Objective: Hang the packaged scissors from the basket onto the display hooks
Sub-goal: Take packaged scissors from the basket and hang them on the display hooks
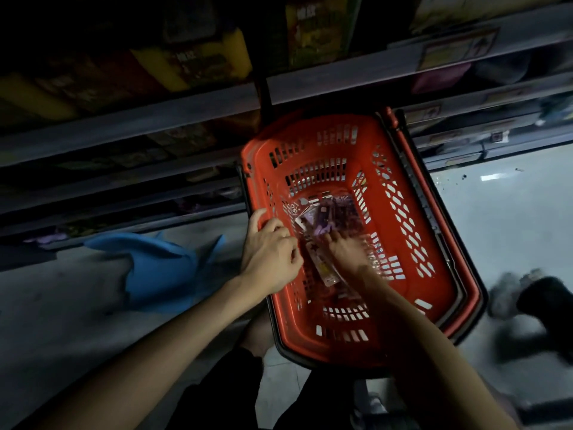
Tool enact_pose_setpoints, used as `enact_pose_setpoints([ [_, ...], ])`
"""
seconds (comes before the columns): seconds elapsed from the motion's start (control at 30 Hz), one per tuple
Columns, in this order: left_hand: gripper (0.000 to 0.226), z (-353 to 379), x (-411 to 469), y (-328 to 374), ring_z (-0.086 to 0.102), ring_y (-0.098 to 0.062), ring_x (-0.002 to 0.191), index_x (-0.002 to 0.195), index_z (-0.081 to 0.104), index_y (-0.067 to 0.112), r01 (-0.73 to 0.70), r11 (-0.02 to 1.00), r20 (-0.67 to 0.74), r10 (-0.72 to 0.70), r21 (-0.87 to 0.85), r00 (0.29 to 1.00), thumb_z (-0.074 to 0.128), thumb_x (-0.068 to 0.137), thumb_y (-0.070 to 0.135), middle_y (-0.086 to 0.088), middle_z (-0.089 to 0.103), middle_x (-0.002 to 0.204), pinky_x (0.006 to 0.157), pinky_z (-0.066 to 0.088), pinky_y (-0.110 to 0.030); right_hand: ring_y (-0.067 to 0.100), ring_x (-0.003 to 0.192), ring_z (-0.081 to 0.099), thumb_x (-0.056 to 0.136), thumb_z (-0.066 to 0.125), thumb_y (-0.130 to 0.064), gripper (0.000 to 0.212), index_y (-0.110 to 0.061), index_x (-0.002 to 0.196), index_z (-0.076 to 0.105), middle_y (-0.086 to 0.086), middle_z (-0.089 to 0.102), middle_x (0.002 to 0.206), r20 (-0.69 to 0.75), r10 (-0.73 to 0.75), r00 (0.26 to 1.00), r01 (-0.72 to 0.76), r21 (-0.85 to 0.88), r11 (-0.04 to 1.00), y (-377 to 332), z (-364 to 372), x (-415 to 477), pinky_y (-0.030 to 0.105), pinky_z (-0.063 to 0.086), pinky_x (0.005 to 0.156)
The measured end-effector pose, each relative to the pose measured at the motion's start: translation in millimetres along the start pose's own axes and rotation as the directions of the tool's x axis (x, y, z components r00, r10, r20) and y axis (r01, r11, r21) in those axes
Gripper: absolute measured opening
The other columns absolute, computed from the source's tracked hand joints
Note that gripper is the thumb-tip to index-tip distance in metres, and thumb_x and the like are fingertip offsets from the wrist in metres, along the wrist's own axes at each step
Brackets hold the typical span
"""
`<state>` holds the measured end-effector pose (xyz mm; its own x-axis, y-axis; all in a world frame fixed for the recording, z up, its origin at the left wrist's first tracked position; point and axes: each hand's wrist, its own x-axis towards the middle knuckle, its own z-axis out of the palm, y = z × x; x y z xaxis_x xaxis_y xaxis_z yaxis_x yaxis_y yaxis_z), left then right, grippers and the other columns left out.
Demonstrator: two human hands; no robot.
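Observation:
A red plastic basket stands on the floor in front of me. Packaged scissors in clear and purple packs lie at its bottom. My left hand grips the basket's left rim, thumb outside and fingers curled over the edge. My right hand reaches down inside the basket and its fingers pinch one scissors pack, which lies tilted under the hand. No display hooks show in this dim view.
Dark store shelves with yellow and green boxes run across the top. A blue cloth lies on the floor at left. A dark shoe sits at right on the pale floor.

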<state>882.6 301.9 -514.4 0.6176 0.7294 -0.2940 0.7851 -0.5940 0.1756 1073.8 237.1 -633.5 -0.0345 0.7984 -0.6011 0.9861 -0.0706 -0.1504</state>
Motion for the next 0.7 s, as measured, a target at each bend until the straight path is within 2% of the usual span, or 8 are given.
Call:
enact_pose_setpoints([
  [0.1,0.037,0,0,0,0.06,-0.013,0.099,0.078,0.079,0.027,-0.009,1.0,-0.037,0.008,-0.029,0.999,0.048,0.092,0.042,0.014,0.071,0.081,0.125,0.016,-0.047,0.034,0.109,0.069,0.101,0.058,-0.025,0.051,-0.006,0.146,0.044,0.016,0.061,0.139,-0.1,-0.002,0.995,0.006,0.04,0.999,-2,-19,-13,0.039,0.055,0.075],
  [0.17,0.036,1,0,-1,0.061,-0.013,0.098,0.08,0.078,0.028,-0.019,0.998,-0.067,0.015,-0.054,0.998,0.048,0.093,0.042,0.014,0.072,0.082,0.125,0.017,-0.046,0.032,0.085,0.074,0.097,0.054,-0.022,0.036,-0.007,0.13,0.055,0.012,0.073,0.112,-0.221,0.057,0.974,-0.039,0.081,0.996,-7,-40,-29,0.037,0.055,0.06],
  [0.27,0.035,2,-2,-2,0.065,-0.014,0.095,0.087,0.077,0.027,-0.022,0.991,-0.161,0.001,-0.129,0.987,0.048,0.099,0.041,0.013,0.075,0.086,0.123,0.019,-0.046,0.035,0.055,0.067,0.088,0.054,-0.014,0.023,-0.006,0.105,0.067,0.012,0.072,0.074,-0.402,0.253,0.88,-0.142,0.284,0.948,-17,-68,-61,0.032,0.041,0.046],
  [0.4,0.053,-12,3,9,0.068,-0.01,0.085,0.079,0.067,0.025,0.082,0.898,-0.118,-0.146,-0.433,0.982,0.032,0.11,0.051,0.012,0.072,0.077,0.122,0.024,-0.038,0.027,0.069,0.069,0.082,0.067,-0.005,0.036,-0.017,0.116,0.071,0.003,0.075,0.09,-0.545,0.346,0.764,-0.097,0.433,0.896,-24,-84,-98,0.028,0.039,0.054],
  [0.47,0.067,-23,7,17,0.062,-0.009,0.072,0.073,0.061,0.019,0.206,0.707,0.047,-0.238,-0.677,0.97,0.025,0.105,0.066,0.008,0.063,0.066,0.097,0.043,-0.03,0.021,0.085,0.072,0.081,0.075,-0.002,0.047,-0.016,0.125,0.071,0.002,0.077,0.111,-0.626,0.25,0.739,0.006,0.378,0.926,-31,-89,-111,0.028,0.051,0.063],
  [0.53,0.059,-37,13,29,0.051,-0.006,0.059,0.072,0.061,0.017,0.294,0.378,0.197,-0.275,-0.878,0.941,0.044,0.103,0.065,0.001,0.057,0.06,0.065,0.041,-0.024,0.019,0.104,0.072,0.084,0.08,-0.004,0.05,-0.014,0.131,0.069,0.004,0.073,0.126,-0.696,0.132,0.706,0.129,0.31,0.942,-37,-88,-116,0.032,0.058,0.08],
  [0.63,0.029,-48,26,37,0.052,0.003,0.05,0.072,0.062,0.016,0.367,0.066,0.316,-0.381,-0.928,0.869,0.072,0.099,0.015,0.006,0.063,0.064,0.053,0.04,-0.017,0.022,0.124,0.065,0.093,0.077,-0.013,0.046,-0.015,0.138,0.065,0.005,0.066,0.139,-0.721,0.024,0.692,0.235,0.257,0.937,-41,-79,-118,0.039,0.053,0.1],
  [0.7,0.019,-48,30,38,0.055,0.002,0.049,0.081,0.063,0.01,0.398,0.011,0.356,-0.425,-0.917,0.832,0.072,0.095,0.0,-0.003,0.064,0.07,0.052,0.042,-0.016,0.022,0.129,0.06,0.094,0.076,-0.013,0.046,-0.017,0.138,0.065,0.003,0.064,0.14,-0.701,0.017,0.713,0.218,0.244,0.945,-39,-76,-120,0.039,0.048,0.105],
])
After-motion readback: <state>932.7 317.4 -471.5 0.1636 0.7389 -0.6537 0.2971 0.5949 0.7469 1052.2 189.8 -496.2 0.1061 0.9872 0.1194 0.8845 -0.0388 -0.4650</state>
